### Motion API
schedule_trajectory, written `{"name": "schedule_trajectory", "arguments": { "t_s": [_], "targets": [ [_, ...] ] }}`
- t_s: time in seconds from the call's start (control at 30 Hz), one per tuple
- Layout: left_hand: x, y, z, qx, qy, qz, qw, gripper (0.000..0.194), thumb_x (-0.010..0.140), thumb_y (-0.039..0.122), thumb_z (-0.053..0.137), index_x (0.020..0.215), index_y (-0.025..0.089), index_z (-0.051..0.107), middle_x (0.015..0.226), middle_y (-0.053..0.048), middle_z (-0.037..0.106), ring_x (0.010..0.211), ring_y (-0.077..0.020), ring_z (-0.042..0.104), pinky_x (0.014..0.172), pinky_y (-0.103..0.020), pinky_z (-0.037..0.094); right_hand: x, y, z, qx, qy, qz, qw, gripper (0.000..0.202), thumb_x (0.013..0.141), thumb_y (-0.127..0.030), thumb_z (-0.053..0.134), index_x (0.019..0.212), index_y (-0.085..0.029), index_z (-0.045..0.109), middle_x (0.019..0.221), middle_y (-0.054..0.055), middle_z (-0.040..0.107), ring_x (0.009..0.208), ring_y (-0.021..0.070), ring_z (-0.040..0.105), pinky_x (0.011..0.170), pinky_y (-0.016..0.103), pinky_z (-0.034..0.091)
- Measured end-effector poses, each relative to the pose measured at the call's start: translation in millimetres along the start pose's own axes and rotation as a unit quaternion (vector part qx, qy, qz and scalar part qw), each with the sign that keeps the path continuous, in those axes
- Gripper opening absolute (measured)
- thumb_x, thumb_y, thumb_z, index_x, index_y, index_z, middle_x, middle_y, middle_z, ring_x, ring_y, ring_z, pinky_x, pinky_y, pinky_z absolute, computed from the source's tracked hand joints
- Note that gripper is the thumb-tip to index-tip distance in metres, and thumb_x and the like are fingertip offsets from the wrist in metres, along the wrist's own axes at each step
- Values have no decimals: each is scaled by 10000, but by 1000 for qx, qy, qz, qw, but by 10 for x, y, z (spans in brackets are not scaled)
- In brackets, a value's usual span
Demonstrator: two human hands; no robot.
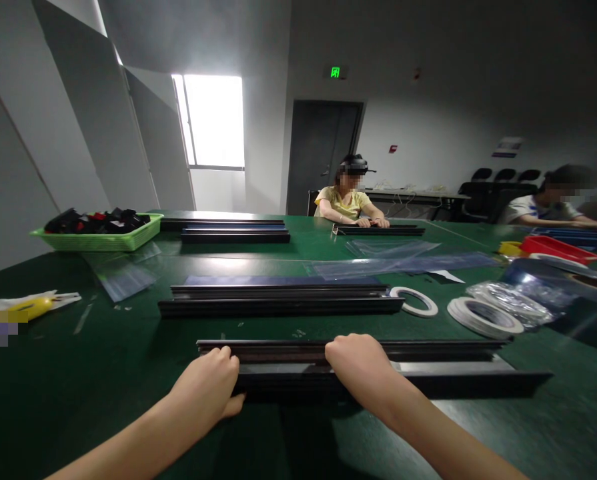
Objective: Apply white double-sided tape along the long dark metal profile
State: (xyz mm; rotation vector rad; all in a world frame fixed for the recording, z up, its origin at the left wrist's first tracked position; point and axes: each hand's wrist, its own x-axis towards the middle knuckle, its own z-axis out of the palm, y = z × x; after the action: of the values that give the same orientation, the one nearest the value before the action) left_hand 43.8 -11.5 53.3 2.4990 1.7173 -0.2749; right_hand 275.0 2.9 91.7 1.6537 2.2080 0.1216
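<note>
A long black channel (478, 385) with a pale strip along its inside lies across the green table in front of me. My left hand (211, 383) is wrapped round its left end, with the thumb low on the near side. Farther right, near the middle, my right hand (361, 367) is closed over the channel, its fingertips hidden behind the knuckles. Just beyond lies a second black channel (283, 307), and a white tape ring (414, 302) rests by its right end.
A green basket (103, 241) of black parts stands back left. More black channels (235, 237), clear plastic strips (368, 267), tape rolls (485, 317) and a red tray (563, 249) lie beyond. At the far left is a yellow-handled tool (31, 309). Two people sit across the table.
</note>
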Motion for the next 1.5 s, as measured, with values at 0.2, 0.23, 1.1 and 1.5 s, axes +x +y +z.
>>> {"name": "schedule_trajectory", "arguments": {
  "t_s": [0.2, 0.23, 1.1, 1.5],
  "targets": [
    [-2, -24, -9, -6, 13, 6, 1000, 379, 773, 354, 566, 1079, 152, 667, 1082, -155, 667, 1025, -311, 632, 873, -424, 524, 3, 5, 4, -2, 1, -1, 1000, 212, 791, -73, 561, 865, -140, 748, 897, 174, 735, 875, 269, 701, 696, 299, 503],
    [4, -23, -8, -3, 14, 7, 1000, 374, 771, 352, 568, 1071, 153, 671, 1078, -155, 669, 1023, -312, 633, 873, -425, 524, 5, 4, 8, -3, 2, -1, 1000, 209, 790, -76, 564, 865, -138, 748, 896, 177, 735, 874, 270, 701, 696, 299, 504],
    [70, -22, 44, -98, 43, 88, 990, 299, 866, 411, 549, 1038, 215, 696, 1046, -84, 670, 1056, -243, 603, 992, -341, 441, -11, -5, -27, 0, 1, -2, 1000, 205, 797, -85, 554, 862, -129, 744, 880, 176, 731, 868, 259, 702, 686, 283, 490],
    [40, -45, 41, -121, -4, -8, 993, 274, 841, 396, 574, 956, 196, 721, 948, -92, 704, 943, -248, 668, 867, -309, 486, -46, 71, -99, 16, 5, -16, 1000, 275, 796, -67, 506, 859, -169, 753, 905, 145, 741, 883, 282, 698, 703, 335, 512]
  ]
}}
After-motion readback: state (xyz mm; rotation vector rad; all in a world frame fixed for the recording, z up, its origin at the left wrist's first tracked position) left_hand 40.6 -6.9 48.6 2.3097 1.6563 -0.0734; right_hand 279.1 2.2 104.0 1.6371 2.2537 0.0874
